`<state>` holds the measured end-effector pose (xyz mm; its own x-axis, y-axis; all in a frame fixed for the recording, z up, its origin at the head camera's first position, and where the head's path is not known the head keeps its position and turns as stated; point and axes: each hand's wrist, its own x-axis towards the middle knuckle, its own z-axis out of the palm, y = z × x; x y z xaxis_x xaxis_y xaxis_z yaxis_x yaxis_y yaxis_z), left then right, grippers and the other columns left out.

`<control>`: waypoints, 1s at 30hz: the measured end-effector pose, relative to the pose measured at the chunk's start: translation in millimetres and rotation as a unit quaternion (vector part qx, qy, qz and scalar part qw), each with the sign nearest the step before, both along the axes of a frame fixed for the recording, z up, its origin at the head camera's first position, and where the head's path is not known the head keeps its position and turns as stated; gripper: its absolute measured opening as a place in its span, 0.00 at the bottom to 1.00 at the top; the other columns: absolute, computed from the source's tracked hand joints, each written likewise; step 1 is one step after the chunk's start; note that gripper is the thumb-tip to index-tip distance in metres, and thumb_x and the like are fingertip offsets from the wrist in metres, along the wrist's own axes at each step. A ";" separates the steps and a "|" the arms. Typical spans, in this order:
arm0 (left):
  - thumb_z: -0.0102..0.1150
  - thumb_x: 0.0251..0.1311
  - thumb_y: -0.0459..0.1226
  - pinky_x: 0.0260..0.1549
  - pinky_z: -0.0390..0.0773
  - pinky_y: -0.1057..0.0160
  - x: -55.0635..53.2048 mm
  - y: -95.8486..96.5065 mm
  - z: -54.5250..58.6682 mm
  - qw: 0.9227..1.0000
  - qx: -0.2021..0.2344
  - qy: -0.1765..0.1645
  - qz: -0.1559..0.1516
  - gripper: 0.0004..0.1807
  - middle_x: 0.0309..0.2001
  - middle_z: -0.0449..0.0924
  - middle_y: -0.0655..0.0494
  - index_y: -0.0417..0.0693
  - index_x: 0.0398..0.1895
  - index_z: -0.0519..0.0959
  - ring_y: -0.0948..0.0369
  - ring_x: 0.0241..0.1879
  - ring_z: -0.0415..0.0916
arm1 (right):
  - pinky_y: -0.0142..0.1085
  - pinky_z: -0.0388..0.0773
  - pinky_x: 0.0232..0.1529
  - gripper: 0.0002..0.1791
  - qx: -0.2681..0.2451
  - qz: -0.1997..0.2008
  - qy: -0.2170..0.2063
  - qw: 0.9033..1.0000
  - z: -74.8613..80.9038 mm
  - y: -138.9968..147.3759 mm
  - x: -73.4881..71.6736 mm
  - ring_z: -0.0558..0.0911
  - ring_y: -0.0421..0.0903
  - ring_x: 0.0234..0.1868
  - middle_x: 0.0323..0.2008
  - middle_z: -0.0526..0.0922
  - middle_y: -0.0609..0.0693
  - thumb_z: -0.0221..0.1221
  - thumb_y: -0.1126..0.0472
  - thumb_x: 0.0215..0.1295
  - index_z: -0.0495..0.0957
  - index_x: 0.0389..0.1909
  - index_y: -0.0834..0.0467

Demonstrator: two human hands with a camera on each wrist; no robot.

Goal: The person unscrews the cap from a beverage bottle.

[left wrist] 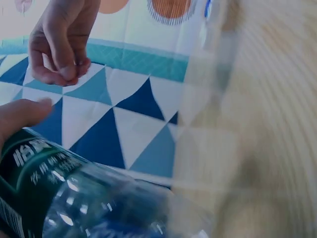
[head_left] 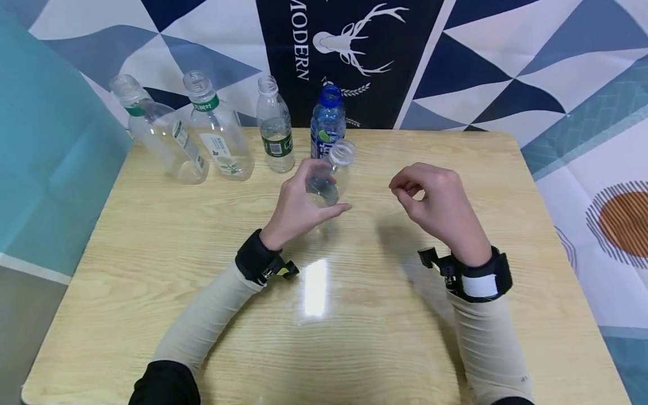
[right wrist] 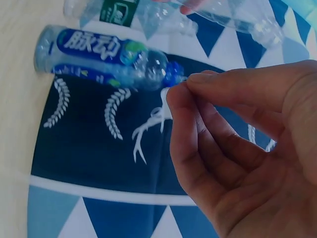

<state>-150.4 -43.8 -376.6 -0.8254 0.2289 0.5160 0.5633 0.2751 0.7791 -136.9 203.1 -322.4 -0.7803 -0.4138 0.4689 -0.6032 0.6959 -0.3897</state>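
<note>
My left hand (head_left: pixel 298 199) holds a clear plastic bottle (head_left: pixel 326 191) in front of the blue bottle, its fingers bent round the far side and its thumb stretched along the near side. In the left wrist view, the held bottle's green label (left wrist: pixel 37 168) with white characters shows below my thumb (left wrist: pixel 25 116). To the right, my right hand (head_left: pixel 432 194) is raised over the table, away from the bottle. Its fingers are curled, with thumb (right wrist: pixel 233 87) and forefinger meeting at the tips. Nothing shows between them.
Along the back edge of the wooden table (head_left: pixel 228 349) stand two large clear bottles, the left one (head_left: pixel 167 135) and its neighbour (head_left: pixel 217 132). A smaller green-labelled bottle (head_left: pixel 274 129) and a blue-labelled bottle (head_left: pixel 329 118) with a blue top follow. Patterned cloth (head_left: pixel 506 62) hangs behind.
</note>
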 end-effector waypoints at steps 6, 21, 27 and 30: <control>0.74 0.38 0.30 0.59 0.58 0.64 -7.3 32.1 11.6 0.996 0.081 0.008 -0.037 0.41 0.48 0.75 0.40 0.32 0.56 0.60 0.55 0.54 0.69 | 0.33 0.73 0.33 0.07 -0.017 -0.020 0.014 1.000 10.1 9.4 -1.2 0.75 0.34 0.28 0.27 0.80 0.44 0.61 0.73 0.53 0.82 0.28 0.58; 0.68 0.50 0.45 0.57 0.54 0.74 -108.9 106.0 -22.5 0.997 0.028 -0.071 0.027 0.46 0.62 0.65 0.55 0.47 0.67 0.51 0.71 0.63 0.56 | 0.33 0.74 0.33 0.06 -0.032 -0.028 0.003 0.999 15.7 15.6 0.8 0.75 0.33 0.29 0.27 0.80 0.45 0.61 0.72 0.55 0.82 0.29 0.58; 0.68 0.48 0.49 0.56 0.55 0.75 -119.3 113.8 -26.2 0.990 -0.009 -0.112 0.080 0.47 0.63 0.63 0.55 0.49 0.68 0.53 0.70 0.62 0.57 | 0.32 0.73 0.31 0.06 -0.029 -0.027 0.005 0.999 15.8 19.2 2.0 0.75 0.33 0.29 0.28 0.80 0.44 0.61 0.71 0.55 0.82 0.29 0.57; 0.67 0.49 0.51 0.57 0.55 0.74 -121.1 117.2 -28.7 0.987 -0.015 -0.127 0.093 0.48 0.64 0.63 0.56 0.50 0.69 0.52 0.70 0.62 0.57 | 0.31 0.73 0.31 0.06 -0.026 -0.030 0.004 0.999 15.7 21.4 2.8 0.75 0.33 0.29 0.28 0.80 0.44 0.61 0.71 0.55 0.82 0.29 0.57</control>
<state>-271.5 73.4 -405.3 -0.9563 0.0730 0.2830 0.2890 0.3814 0.8781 -134.1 224.5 -306.7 -0.7995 -0.3407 0.4947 -0.5638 0.7096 -0.4225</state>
